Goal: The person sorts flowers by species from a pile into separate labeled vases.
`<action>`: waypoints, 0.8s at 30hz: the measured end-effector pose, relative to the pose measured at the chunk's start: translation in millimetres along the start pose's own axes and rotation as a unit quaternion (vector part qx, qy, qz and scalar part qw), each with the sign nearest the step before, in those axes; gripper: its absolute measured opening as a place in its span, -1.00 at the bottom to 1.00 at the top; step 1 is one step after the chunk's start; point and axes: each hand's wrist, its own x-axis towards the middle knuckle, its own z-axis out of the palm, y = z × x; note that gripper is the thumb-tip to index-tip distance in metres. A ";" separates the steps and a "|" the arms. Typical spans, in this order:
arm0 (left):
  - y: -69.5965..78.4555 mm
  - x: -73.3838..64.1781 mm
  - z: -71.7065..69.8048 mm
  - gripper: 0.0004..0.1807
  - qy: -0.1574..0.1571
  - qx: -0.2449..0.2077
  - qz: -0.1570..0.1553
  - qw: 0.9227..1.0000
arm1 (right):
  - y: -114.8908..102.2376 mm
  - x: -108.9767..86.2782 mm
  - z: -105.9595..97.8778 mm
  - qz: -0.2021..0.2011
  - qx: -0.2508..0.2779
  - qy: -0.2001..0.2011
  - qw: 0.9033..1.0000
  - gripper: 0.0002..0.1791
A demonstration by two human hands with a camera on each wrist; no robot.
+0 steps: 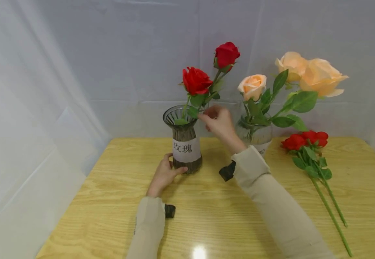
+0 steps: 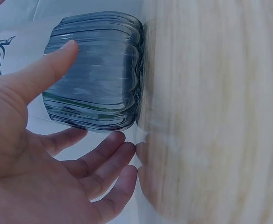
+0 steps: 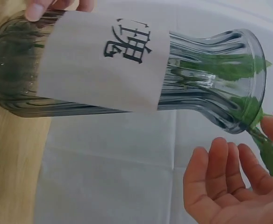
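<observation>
A grey ribbed glass vase (image 1: 185,135) with a white paper label stands upright on the table. My left hand (image 1: 165,173) holds it low down, with the thumb (image 2: 64,58) against the front and the fingers at its far side. Two red roses, a wide one (image 1: 196,81) and a taller one (image 1: 227,55), rise from the vase's mouth, leaning right. At the right of the rim, my right hand (image 1: 220,124) pinches a green rose stem (image 3: 257,134) among the leaves. Which of the two blooms this stem carries is hard to tell.
Right of the vase stands a clear glass vase (image 1: 255,133) with a small peach rose (image 1: 253,87) and larger peach roses (image 1: 320,76). Several red roses (image 1: 310,141) lie on the wooden table (image 1: 109,212) at the right. A white sheet (image 1: 135,54) hangs behind.
</observation>
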 end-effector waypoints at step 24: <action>1.2 -0.4 1.8 -0.09 0.007 0.010 -0.006 1.000 | 38.6 -53.6 -46.0 0.076 -0.013 -0.098 0.992 -0.66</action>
